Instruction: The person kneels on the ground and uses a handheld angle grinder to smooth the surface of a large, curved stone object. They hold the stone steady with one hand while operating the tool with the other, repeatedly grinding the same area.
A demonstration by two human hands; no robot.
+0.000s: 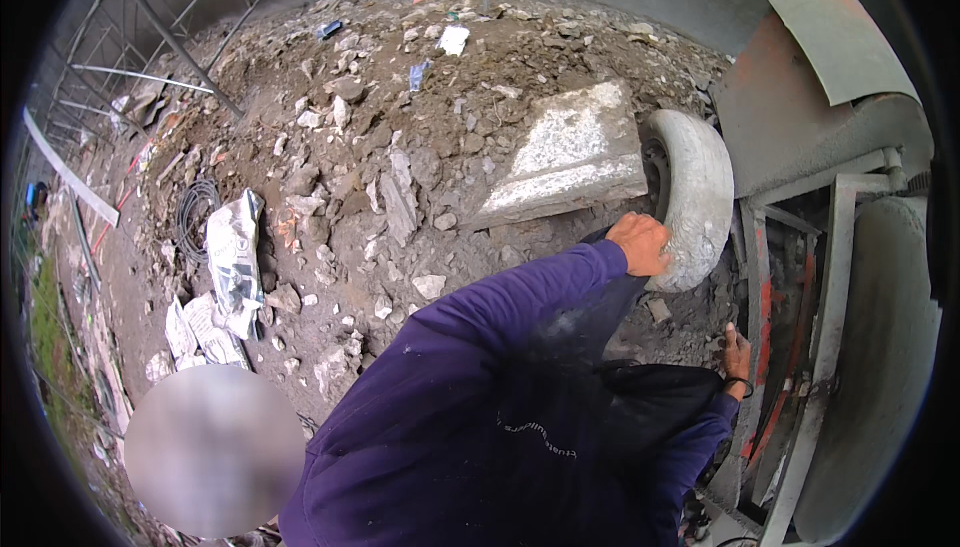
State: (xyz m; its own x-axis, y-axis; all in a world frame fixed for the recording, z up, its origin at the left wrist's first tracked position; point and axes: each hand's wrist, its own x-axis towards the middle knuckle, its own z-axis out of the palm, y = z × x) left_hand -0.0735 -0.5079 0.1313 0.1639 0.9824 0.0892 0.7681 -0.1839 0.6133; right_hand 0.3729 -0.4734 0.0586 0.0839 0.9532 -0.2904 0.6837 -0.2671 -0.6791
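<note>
My left hand (640,244) is closed at the near left edge of a dusty, pale grey wheel (700,202). Its fingers curl against the tyre, and the grip's inner side is hidden. The wheel stands upright beside a drum-like machine's metal frame (838,277). Lower down, my right hand (737,357), with a dark band at the wrist, is at the frame's left upright. Its thumb points up and the fingers seem wrapped on the bar, partly hidden. Just left of the wheel lies a big broken concrete slab (575,152), with white patches on its face.
Loose stones and rubble (400,197) cover the sloping dirt. White printed sacks (235,257) and a coil of dark cable (195,212) lie to the left. Metal scaffold bars (170,27) rise at the far left. A curved metal sheet (840,32) tops the machine.
</note>
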